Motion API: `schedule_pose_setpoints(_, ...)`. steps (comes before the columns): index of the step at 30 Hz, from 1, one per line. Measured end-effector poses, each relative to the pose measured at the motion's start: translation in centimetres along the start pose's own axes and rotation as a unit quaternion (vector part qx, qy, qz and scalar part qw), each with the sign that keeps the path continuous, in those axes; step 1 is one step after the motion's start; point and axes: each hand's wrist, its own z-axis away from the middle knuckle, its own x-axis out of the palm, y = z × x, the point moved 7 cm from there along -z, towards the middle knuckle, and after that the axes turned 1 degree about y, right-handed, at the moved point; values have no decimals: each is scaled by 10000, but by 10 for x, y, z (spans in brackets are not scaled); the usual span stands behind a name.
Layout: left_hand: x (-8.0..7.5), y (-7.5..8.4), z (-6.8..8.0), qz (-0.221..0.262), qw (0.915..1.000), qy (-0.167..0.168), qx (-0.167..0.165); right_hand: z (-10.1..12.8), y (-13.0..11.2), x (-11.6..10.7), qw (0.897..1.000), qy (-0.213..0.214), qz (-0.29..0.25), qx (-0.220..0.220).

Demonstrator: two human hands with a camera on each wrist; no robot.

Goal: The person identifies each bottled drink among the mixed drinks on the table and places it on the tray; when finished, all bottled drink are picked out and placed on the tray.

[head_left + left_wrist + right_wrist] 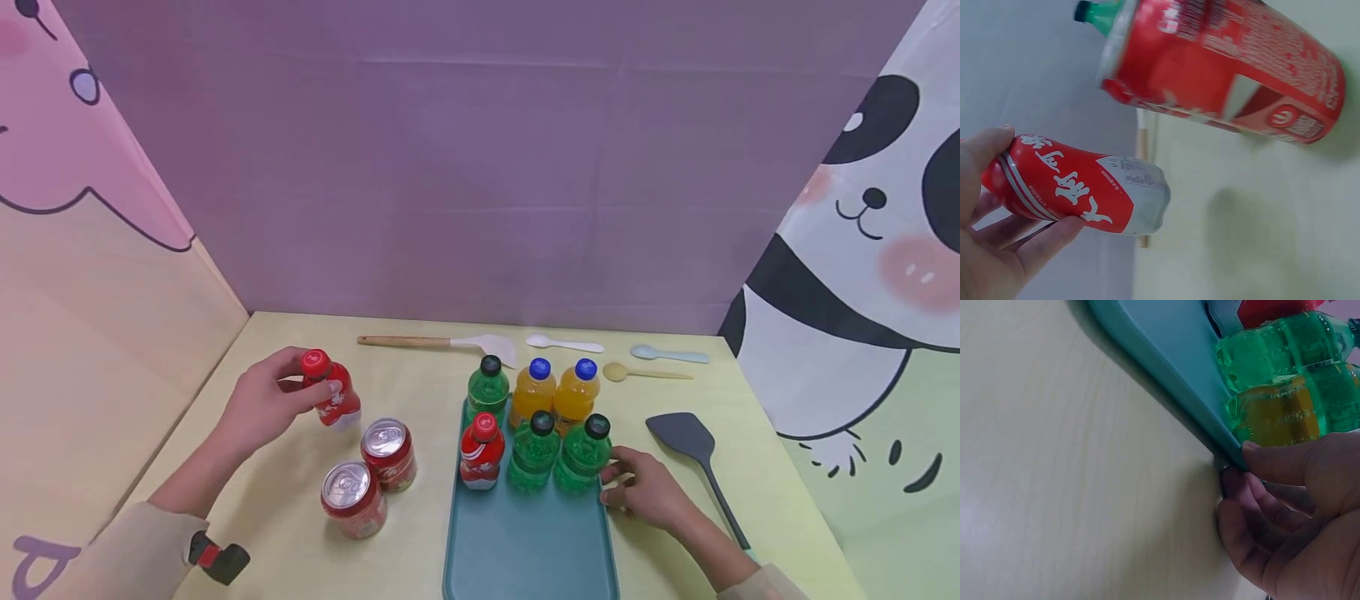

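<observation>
My left hand (262,400) grips a red bottle (339,400) by its upper part, held above the table left of the tray. White lettering runs along the bottle's side in the left wrist view, and its base is free of the fingers. At the tray's right edge, my right hand (647,490) pinches the rim of the teal tray (1166,381), thumb on top and fingers curled below. On the tray stand a red bottle (482,454), two orange bottles with blue caps (533,392) and three green bottles with black caps (534,457).
Two red cans (354,504) stand between my left hand and the tray. Behind lie a wooden-handled spatula (420,342), a white spoon (562,343), a pale blue spoon (667,354) and a yellowish spoon (645,373). A dark turner (686,435) lies right of the tray.
</observation>
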Motion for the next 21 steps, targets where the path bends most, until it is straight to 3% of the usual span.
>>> schedule_pose_setpoints(6,-18,26,11,-128,9995,183,227,2,-5,-1,9997,-9,192,-116)
schedule_pose_setpoints(12,-24,54,20,-49,9991,197,381,2,-6,-3,9993,-21,334,-168)
schedule_pose_setpoints(17,-21,79,28,124,9981,-13,610,2,-7,-2,9994,-37,285,-191)
schedule_pose_setpoints(21,-9,103,36,326,9949,-213,926,2,-8,-1,9994,1,289,-175)
